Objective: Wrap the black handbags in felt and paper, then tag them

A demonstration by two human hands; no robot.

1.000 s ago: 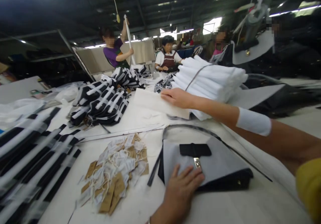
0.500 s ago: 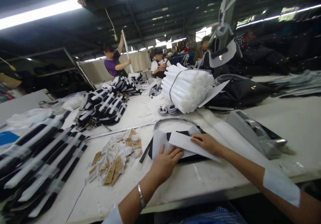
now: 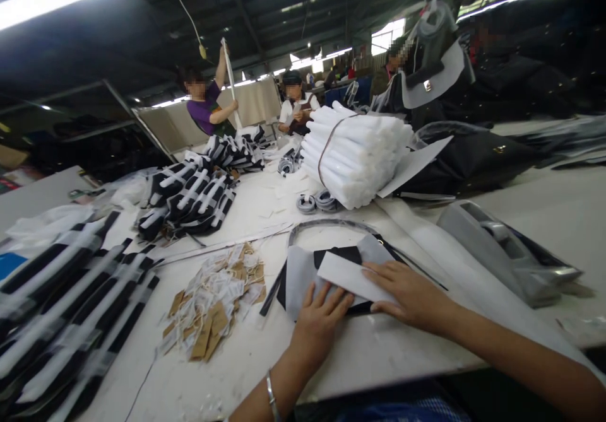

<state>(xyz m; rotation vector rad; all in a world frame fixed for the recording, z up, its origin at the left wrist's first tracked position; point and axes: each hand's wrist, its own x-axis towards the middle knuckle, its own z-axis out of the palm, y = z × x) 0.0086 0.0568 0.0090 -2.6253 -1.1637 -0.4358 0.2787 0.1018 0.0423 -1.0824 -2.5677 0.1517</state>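
Observation:
A black handbag (image 3: pixel 337 256) with a wrapped, arched handle (image 3: pixel 331 224) lies flat on the table before me. Pale sheet material (image 3: pixel 297 272) covers part of its front, and a white strip (image 3: pixel 349 273) lies slantwise across it. My left hand (image 3: pixel 320 322) rests flat at the strip's lower edge, fingers spread over the pale sheet. Over the strip's right end lies my right hand (image 3: pixel 414 294), fingers stretched out and thumb apart, hiding that end. A thin black strap (image 3: pixel 428 269) runs out behind the right hand.
Left of the bag is a heap of brown and white tags (image 3: pixel 215 308). Wrapped black-and-white pieces (image 3: pixel 76 302) pile up further left. A tied bundle of white rolls (image 3: pixel 355 154) and a grey wrapped item (image 3: pixel 502 245) stand beyond. Co-workers (image 3: pixel 203 110) are across the table.
My right hand has gone from gripping the strip's upper edge to lying flat across its right part. My left hand stays on the bag. The view has shifted slightly.

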